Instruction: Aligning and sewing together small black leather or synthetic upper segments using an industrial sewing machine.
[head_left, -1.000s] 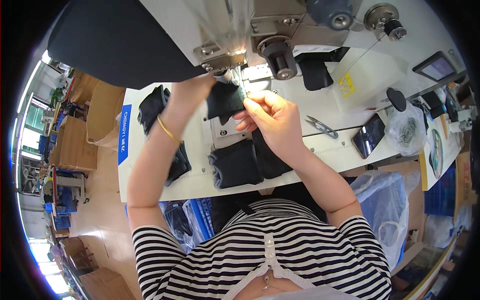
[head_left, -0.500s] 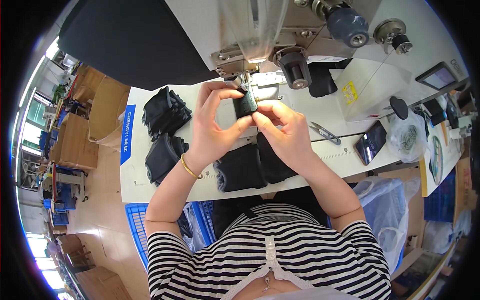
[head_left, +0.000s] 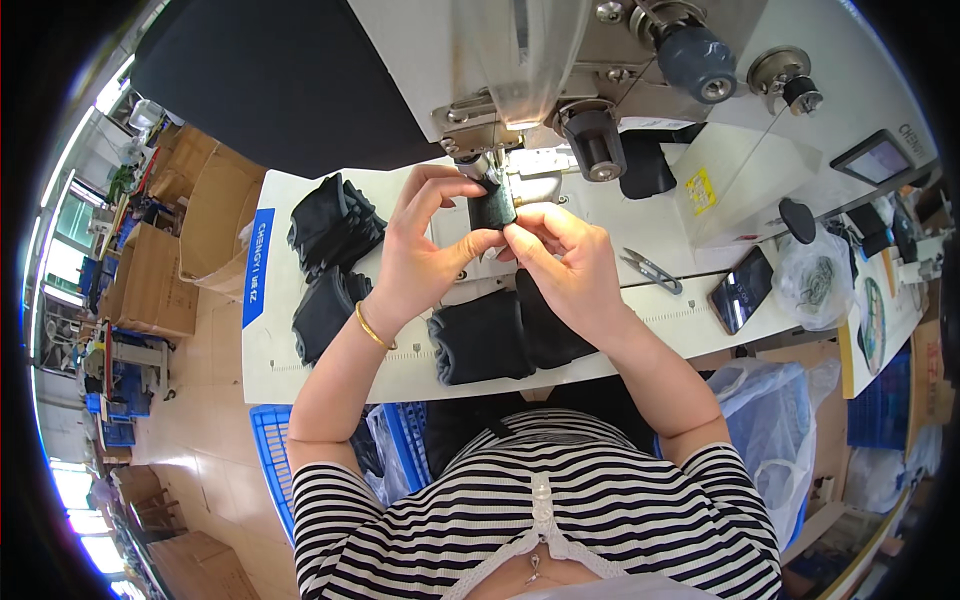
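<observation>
Under the needle area of the sewing machine (head_left: pixel 490 165) lies a small dark fabric piece (head_left: pixel 492 208). My left hand (head_left: pixel 425 240), with a gold bangle at the wrist, curls round its left side, fingers by the machine foot and thumb at the lower edge. My right hand (head_left: pixel 568 265) pinches the lower right corner of the same piece between thumb and fingers. Below the hands, a folded stack of black fabric pieces (head_left: pixel 480 340) rests on the white table (head_left: pixel 400 375), with another black stack (head_left: pixel 550 325) beside it, partly behind my right hand.
More black fabric stacks (head_left: pixel 335 225) lie at the table's left. On the right are thread snips (head_left: pixel 652 271), a phone (head_left: pixel 742 290) and a clear plastic bag (head_left: pixel 812 275). A blue basket (head_left: pixel 273 450) stands below the table's left edge.
Both hands keep their hold on the fabric piece and have barely shifted. The whole view has moved slightly, and the piece's surface looks darker than before.
</observation>
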